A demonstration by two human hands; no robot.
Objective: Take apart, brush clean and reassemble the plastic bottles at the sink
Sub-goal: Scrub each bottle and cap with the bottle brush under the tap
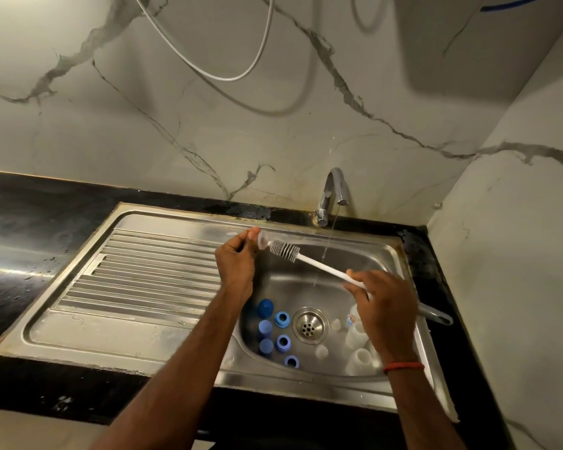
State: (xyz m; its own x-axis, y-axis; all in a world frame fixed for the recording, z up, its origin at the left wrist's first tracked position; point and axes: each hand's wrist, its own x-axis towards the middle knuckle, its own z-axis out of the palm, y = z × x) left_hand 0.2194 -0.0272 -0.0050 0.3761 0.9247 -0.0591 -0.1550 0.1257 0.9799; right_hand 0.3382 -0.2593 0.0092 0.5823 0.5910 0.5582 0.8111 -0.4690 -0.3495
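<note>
A single wide-angle view looks out from the person's head, forward and steeply down over the sink (117, 332). It sits close: both forearms (189, 352) enter from the lower edge, and the wall (208, 118) fills the upper half.

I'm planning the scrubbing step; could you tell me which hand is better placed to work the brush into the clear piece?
Right, probably. The right hand grips the brush handle, bristles pointing at the clear piece that the left hand pinches.
</note>
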